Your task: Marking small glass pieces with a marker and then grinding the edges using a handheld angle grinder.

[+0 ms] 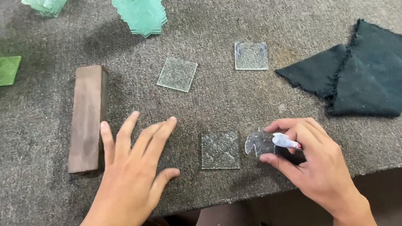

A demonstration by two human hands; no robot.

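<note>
Your left hand [134, 170] lies open and flat, bracing on the grey bench [21, 150], while your right hand [311, 158] pinches a small white tool [285, 141] against the curved glass piece [260, 143] beside a textured glass square [220, 150].

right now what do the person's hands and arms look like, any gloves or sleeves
Both are bare: the left hand and the right hand wear no gloves, rings or watch. No sleeves show on either forearm up to the picture's lower edge. Fingernails are short and unpainted.
</note>
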